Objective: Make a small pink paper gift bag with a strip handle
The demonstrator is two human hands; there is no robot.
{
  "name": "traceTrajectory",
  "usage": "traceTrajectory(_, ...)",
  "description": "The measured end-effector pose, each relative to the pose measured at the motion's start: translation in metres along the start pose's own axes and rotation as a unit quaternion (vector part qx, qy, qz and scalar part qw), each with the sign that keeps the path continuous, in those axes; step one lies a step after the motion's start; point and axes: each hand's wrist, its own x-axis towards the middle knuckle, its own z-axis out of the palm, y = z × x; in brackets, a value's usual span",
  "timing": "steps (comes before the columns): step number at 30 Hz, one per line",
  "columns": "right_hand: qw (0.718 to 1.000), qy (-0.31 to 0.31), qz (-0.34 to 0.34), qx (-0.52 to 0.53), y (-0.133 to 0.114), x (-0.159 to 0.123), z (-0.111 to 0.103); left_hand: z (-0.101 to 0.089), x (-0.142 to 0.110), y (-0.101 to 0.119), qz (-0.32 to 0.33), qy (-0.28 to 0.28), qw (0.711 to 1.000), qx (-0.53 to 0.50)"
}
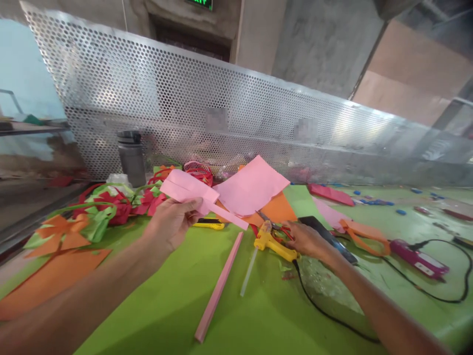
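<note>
My left hand [175, 222] is closed, pinching pink paper [190, 187] with a narrow strip of it pointing right. At the right, my right hand [303, 236] has its fingers closed on the red handles of a pair of scissors [275, 227], partly hidden by the fingers. Just in front of the scissors lies a yellow glue gun [275, 245], a clear glue stick jutting from its rear. A folded pink strip [219, 288] rests on the green table between my arms. Behind the left fingers is a yellow cutter knife [209, 225].
Pink sheets [253, 185] lie over orange and green ones at the back. Paper bows and bags [70, 231] crowd the left, near a grey bottle [132, 158]. A phone [327, 239] and a purple power strip [419, 259] with a black cord lie right. A perforated metal screen [221, 93] stands behind.
</note>
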Motion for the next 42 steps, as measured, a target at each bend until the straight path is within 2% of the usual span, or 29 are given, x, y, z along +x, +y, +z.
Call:
traceTrajectory(5, 1.000, 0.020, 0.019, -0.008, 0.004, 0.004, 0.008, -0.002, 0.002, 0.001, -0.009, -0.017, 1.000, -0.015)
traceTrajectory(9, 0.994, 0.084, 0.036, -0.056, 0.005, 0.000, 0.011, -0.001, 0.001, 0.007, 0.005, -0.021, 0.999, -0.032)
traceTrajectory(13, 0.984, 0.151, 0.016, -0.098, 0.018, -0.003, 0.010, -0.003, 0.001, 0.013, 0.021, -0.022, 0.999, -0.037)
traceTrajectory(15, 0.972, 0.194, 0.013, -0.131, 0.027, -0.001, 0.009, -0.004, 0.001, 0.015, 0.030, -0.023, 0.998, -0.041)
traceTrajectory(19, 0.924, 0.291, -0.019, -0.249, 0.035, 0.003, 0.002, -0.002, -0.002, 0.017, 0.036, -0.028, 0.998, -0.048)
traceTrajectory(25, 0.911, 0.297, -0.035, -0.285, 0.036, 0.002, -0.019, 0.001, -0.003, 0.021, 0.047, -0.034, 0.997, -0.056)
traceTrajectory(29, 0.906, 0.296, -0.078, -0.293, 0.045, -0.008, -0.035, -0.003, 0.002, 0.026, 0.061, -0.025, 0.996, -0.055)
traceTrajectory(34, 0.878, 0.329, -0.141, -0.318, 0.052, -0.017, -0.042, -0.006, 0.007, 0.026, 0.072, -0.021, 0.996, -0.056)
traceTrajectory(36, 0.888, 0.321, -0.125, -0.306, 0.050, -0.017, -0.041, -0.006, 0.007, 0.024, 0.070, -0.020, 0.996, -0.054)
traceTrajectory(39, 0.920, 0.259, -0.071, -0.284, 0.044, -0.015, -0.038, -0.007, 0.007, 0.022, 0.067, -0.016, 0.996, -0.051)
traceTrajectory(42, 0.934, 0.221, -0.045, -0.276, 0.039, -0.014, -0.036, -0.006, 0.007, 0.023, 0.067, -0.014, 0.996, -0.052)
